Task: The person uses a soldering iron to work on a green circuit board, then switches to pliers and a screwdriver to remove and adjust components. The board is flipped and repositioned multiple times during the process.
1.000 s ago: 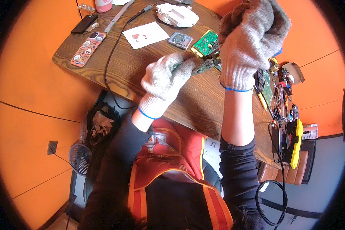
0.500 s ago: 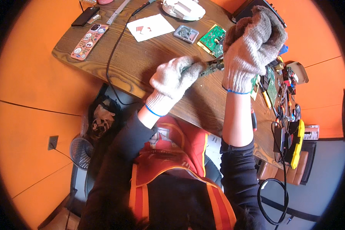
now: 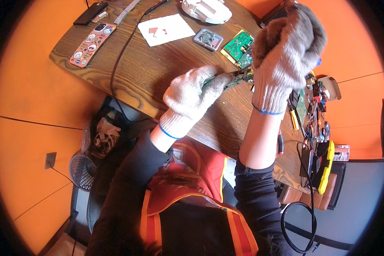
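Observation:
Both my hands wear knitted grey-white work gloves with blue cuff edges. Over the wooden table, my left hand point(image 3: 196, 91) pinches one end of a small dark green circuit board point(image 3: 240, 80) between thumb and fingers. My right hand point(image 3: 288, 55) is raised at the board's other end, its fingers curled inward; whatever they grip is hidden behind the glove. Just beyond the held board lies a larger bright green circuit board point(image 3: 237, 48) with a yellowish edge. A small clear tray point(image 3: 208, 39) of tiny metal parts sits left of it.
The wooden table point(image 3: 132, 81) carries a white paper sheet point(image 3: 165, 30), a white plastic housing point(image 3: 207, 10) and a phone in a sticker-covered pink case point(image 3: 92, 45). A black cable point(image 3: 117, 64) runs over the left edge. Tools and cables crowd the right side, near a yellow-edged case point(image 3: 327, 167).
The view has shifted slightly. My right hand looks a little larger and turned somewhat, its fingers still curled. My left hand keeps its pinch on the small circuit board.

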A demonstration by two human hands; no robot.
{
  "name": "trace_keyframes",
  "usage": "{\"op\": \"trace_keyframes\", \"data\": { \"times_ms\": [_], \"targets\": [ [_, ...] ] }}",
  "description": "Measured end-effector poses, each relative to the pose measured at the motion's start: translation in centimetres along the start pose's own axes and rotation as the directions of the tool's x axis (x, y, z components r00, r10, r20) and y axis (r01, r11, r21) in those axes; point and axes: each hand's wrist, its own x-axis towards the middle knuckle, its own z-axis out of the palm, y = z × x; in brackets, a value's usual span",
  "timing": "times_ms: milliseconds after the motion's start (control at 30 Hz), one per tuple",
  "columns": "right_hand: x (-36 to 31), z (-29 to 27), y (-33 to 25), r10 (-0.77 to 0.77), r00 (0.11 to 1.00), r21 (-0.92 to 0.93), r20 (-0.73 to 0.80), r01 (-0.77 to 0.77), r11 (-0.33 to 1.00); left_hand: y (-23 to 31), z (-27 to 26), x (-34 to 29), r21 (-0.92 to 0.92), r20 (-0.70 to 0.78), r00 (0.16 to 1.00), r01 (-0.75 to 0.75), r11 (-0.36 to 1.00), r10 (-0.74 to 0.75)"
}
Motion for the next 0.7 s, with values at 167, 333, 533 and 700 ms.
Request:
{"op": "trace_keyframes", "data": {
  "times_ms": [167,333,533,700],
  "targets": [
    [-2.0,-0.8,-1.0,-0.115,0.987,-0.173,-0.113,0.095,0.98,-0.3,0.5,-0.2,-0.134,-0.006,0.998,0.056,0.989,-0.058],
    [-4.6,-1.8,-1.2,-0.237,0.957,-0.257,-0.17,0.189,0.948,-1.0,0.8,0.1,-0.103,-0.087,0.989,-0.132,0.986,0.123],
    [-7.4,-3.7,-0.2,-0.409,0.906,-0.226,-0.111,0.377,0.898,-1.7,1.0,0.1,0.007,-0.06,0.933,-0.354,0.935,0.354],
    [-8.1,-5.1,0.3,-0.527,0.849,-0.135,-0.038,0.518,0.844,-1.3,1.2,-0.3,-0.09,-0.049,0.981,-0.192,0.977,0.188]
  ]
}}
